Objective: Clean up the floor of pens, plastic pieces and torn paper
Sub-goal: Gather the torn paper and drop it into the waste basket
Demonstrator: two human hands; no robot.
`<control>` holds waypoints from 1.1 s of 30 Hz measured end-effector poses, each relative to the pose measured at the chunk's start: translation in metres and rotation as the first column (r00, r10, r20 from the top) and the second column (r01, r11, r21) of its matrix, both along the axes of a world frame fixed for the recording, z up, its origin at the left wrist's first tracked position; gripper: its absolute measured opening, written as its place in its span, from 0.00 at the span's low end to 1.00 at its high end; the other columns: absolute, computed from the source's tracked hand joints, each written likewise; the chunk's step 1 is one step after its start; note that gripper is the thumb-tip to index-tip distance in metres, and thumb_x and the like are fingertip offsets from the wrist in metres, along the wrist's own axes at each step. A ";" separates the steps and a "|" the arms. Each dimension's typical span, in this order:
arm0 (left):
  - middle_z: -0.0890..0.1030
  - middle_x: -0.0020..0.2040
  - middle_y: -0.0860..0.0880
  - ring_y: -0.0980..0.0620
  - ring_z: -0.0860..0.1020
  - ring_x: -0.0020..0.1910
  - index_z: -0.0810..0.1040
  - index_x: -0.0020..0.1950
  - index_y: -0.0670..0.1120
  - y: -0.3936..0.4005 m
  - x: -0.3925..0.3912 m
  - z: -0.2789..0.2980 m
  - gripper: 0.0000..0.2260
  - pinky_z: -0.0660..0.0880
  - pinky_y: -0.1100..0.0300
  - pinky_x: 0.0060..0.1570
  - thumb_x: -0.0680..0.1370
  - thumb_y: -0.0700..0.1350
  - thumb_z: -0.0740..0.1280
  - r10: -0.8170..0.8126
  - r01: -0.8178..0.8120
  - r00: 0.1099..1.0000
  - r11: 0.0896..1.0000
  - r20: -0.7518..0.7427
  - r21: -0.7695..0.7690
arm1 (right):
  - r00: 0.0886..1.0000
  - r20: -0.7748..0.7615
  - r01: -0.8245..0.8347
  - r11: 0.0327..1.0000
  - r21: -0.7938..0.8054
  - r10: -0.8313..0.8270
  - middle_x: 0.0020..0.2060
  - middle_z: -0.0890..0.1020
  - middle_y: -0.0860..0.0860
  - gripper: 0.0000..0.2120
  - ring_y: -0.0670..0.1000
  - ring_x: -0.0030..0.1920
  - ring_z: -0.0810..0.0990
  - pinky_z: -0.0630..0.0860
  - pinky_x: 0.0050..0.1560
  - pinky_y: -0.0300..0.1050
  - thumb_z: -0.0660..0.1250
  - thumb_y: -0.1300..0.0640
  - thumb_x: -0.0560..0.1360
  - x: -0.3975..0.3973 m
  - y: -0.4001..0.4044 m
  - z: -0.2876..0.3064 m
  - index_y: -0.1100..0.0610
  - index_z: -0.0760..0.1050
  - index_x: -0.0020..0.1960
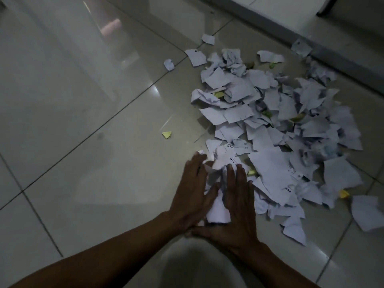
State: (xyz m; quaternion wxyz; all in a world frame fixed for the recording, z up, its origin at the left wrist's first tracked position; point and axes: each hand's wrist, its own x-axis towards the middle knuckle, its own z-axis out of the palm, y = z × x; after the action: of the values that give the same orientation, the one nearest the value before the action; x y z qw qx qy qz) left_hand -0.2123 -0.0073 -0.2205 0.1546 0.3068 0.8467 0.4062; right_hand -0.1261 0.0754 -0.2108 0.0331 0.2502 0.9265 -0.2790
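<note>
A large heap of torn white paper [276, 125] with a few yellow scraps lies on the tiled floor at the centre right. My left hand [192, 190] and my right hand [239, 204] lie side by side at the heap's near edge, fingers straight. They press from both sides against a small bunch of white paper pieces [218, 210] squeezed between them. A lone yellow scrap [167, 134] lies apart on the floor to the left of the heap. No pens or plastic pieces can be made out.
Stray white scraps lie around the heap: one [169, 64] at the upper left, one [208, 39] further back, one [366, 212] at the right edge. A grey ledge or threshold [311, 36] runs along the back right. Glossy tiles [72, 121] stretch to the left.
</note>
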 end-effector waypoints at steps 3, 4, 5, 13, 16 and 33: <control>0.67 0.72 0.51 0.55 0.67 0.70 0.59 0.71 0.58 0.006 0.012 0.013 0.21 0.64 0.54 0.71 0.80 0.49 0.59 -0.093 0.057 0.966 0.987 0.241 0.153 | 0.989 -0.146 0.031 0.999 -0.043 -0.037 0.77 0.55 0.59 0.36 0.58 0.77 0.54 0.51 0.76 0.55 0.35 0.27 0.73 -0.003 0.010 -0.007 0.40 0.34 0.76; 0.71 0.69 0.51 0.56 0.72 0.66 0.62 0.69 0.59 0.008 0.015 0.017 0.18 0.69 0.55 0.66 0.80 0.48 0.59 -0.089 0.040 0.957 0.983 0.275 0.180 | 0.981 -0.190 0.037 0.998 -0.052 -0.047 0.76 0.57 0.59 0.30 0.58 0.76 0.56 0.51 0.76 0.54 0.36 0.30 0.75 -0.001 0.016 -0.006 0.35 0.32 0.74; 0.75 0.65 0.52 0.57 0.75 0.62 0.67 0.68 0.56 0.011 0.018 0.022 0.16 0.73 0.57 0.62 0.81 0.48 0.58 -0.083 0.018 0.949 0.978 0.305 0.209 | 0.964 -0.260 0.044 0.999 -0.011 -0.045 0.76 0.58 0.60 0.29 0.59 0.76 0.57 0.51 0.76 0.53 0.41 0.33 0.78 -0.001 0.017 -0.006 0.35 0.34 0.74; 0.83 0.40 0.53 0.58 0.81 0.39 0.84 0.49 0.44 0.026 0.016 0.035 0.09 0.79 0.64 0.39 0.78 0.44 0.64 0.286 -0.321 0.939 0.927 0.191 0.192 | 0.895 -0.447 0.087 0.980 0.181 0.003 0.62 0.78 0.60 0.20 0.61 0.63 0.77 0.75 0.58 0.60 0.48 0.44 0.82 -0.015 0.033 -0.019 0.55 0.65 0.66; 0.82 0.44 0.52 0.53 0.81 0.42 0.83 0.49 0.48 0.025 0.011 0.031 0.08 0.77 0.70 0.42 0.73 0.38 0.72 0.385 -0.405 0.914 0.886 0.131 0.224 | 0.837 -0.547 0.083 0.991 0.108 -0.010 0.63 0.71 0.55 0.19 0.58 0.65 0.71 0.67 0.65 0.56 0.53 0.46 0.80 -0.012 0.027 -0.015 0.56 0.64 0.66; 0.70 0.68 0.43 0.47 0.68 0.65 0.68 0.70 0.44 -0.020 -0.101 0.035 0.26 0.68 0.54 0.63 0.73 0.52 0.62 0.338 -0.353 0.924 0.934 -0.179 -0.057 | 0.860 -0.507 0.037 0.983 0.182 0.062 0.31 0.77 0.55 0.11 0.53 0.31 0.76 0.74 0.33 0.44 0.76 0.64 0.62 -0.016 0.055 -0.014 0.58 0.74 0.35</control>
State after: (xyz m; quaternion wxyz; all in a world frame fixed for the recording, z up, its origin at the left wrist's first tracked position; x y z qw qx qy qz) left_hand -0.3137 -0.0272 -0.1855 0.0228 0.1782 0.9145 0.3625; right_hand -0.1419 0.1301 -0.2244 -0.2349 0.1633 0.9256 -0.2477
